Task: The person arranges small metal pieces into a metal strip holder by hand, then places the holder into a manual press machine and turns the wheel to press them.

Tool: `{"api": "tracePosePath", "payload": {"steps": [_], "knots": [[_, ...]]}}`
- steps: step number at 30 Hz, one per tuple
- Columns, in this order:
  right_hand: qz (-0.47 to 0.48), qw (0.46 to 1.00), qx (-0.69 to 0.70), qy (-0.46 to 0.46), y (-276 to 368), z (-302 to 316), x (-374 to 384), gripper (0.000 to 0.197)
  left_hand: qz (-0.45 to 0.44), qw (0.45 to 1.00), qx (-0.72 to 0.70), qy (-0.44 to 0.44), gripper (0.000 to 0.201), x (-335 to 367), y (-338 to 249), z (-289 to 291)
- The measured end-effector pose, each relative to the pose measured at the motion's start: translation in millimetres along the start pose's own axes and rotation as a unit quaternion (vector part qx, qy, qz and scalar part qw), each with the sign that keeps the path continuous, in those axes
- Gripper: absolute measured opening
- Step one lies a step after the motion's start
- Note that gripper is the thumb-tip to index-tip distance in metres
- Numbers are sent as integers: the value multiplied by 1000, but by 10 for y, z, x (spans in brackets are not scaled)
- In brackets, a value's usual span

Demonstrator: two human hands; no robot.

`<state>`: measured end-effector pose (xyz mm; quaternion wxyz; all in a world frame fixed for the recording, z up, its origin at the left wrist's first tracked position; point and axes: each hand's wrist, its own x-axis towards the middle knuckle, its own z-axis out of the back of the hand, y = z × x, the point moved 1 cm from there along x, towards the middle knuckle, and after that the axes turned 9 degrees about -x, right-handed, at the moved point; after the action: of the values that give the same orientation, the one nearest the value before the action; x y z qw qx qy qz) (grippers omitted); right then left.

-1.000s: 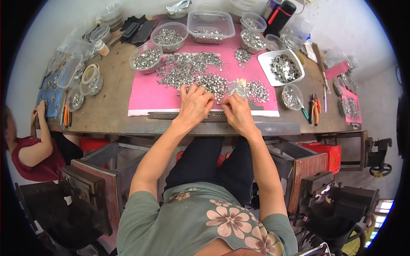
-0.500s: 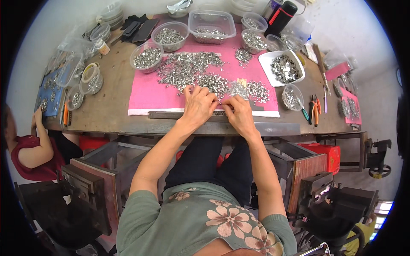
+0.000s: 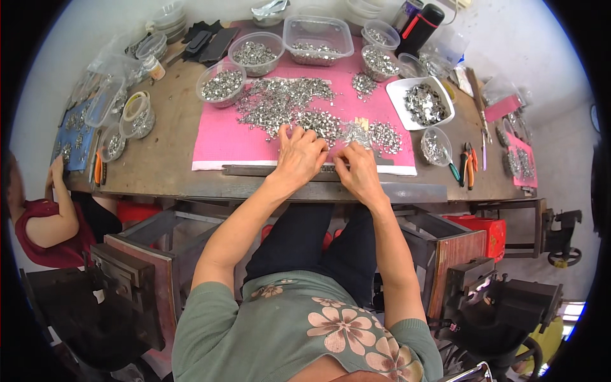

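My left hand (image 3: 296,156) is closed, thumb and fingertips drawn together above a dark slotted metal bar (image 3: 248,170) at the pink mat's near edge. Just right of it, my right hand (image 3: 361,170) is closed in a pinch over the same bar. Whatever the fingers hold is too small or hidden to make out. Right beyond the hands lies a spread of small silvery metal pieces (image 3: 273,105) on the pink mat (image 3: 213,140). Thin clear or silvery bits (image 3: 356,132) and another little heap of metal pieces (image 3: 386,137) lie past my right hand.
Plastic tubs of metal pieces (image 3: 220,86) line the mat's far side. A white tray (image 3: 398,95), a round cup (image 3: 435,146) and orange-handled pliers (image 3: 470,167) sit at the right. A black flask (image 3: 421,28) stands behind. At far left another person (image 3: 48,219) works.
Both hands stay over the bar with only slight finger shifts. The view has moved very slightly; the tubs and heaps look the same.
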<state>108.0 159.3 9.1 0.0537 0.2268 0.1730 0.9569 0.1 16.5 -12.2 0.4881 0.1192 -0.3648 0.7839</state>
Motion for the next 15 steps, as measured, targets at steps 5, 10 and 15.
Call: {"api": "tracePosePath", "payload": {"steps": [5,10,15], "knots": [[19,999,36,-21,105,78,-125,6,1,1000,-7,0,7,5,9,1],[18,999,39,-28,60,39,-128,7,-7,999,-44,-27,8,-58,-16,88],[-8,998,48,-35,-32,-65,-5,8,-9,995,-91,-41,9,-234,-129,202]]}}
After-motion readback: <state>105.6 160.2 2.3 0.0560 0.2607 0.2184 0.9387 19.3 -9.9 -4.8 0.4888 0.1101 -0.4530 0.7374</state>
